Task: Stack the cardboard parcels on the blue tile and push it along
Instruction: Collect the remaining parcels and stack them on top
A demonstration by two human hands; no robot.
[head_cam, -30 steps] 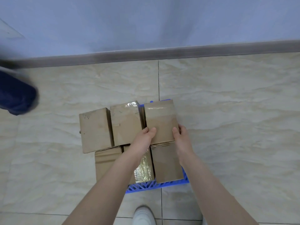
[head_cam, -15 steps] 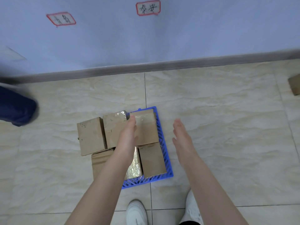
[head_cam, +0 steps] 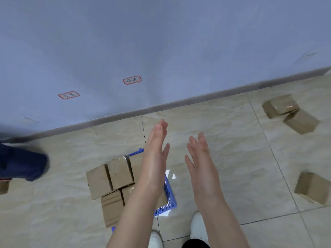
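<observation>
Several cardboard parcels [head_cam: 111, 178] sit packed together on the blue tile [head_cam: 168, 196] on the floor at lower centre, and my left forearm covers part of them. My left hand [head_cam: 155, 147] is raised above the tile with straight fingers and holds nothing. My right hand [head_cam: 198, 154] is lifted beside it, fingers spread and empty. Two loose parcels [head_cam: 281, 105] lie at the far right near the wall. Another loose parcel [head_cam: 313, 187] lies at the right edge.
A wall with a grey skirting board [head_cam: 179, 102] runs across the back, carrying two red-edged labels [head_cam: 132, 80]. A person's dark blue trouser leg [head_cam: 21, 161] stands at the left. My white shoes [head_cam: 198, 225] are below the tile. A parcel corner [head_cam: 3, 187] shows at far left.
Both hands let go of the top right parcel and rose up away from the stack. The view swung up and to the right, bringing the loose parcels at the right into sight.
</observation>
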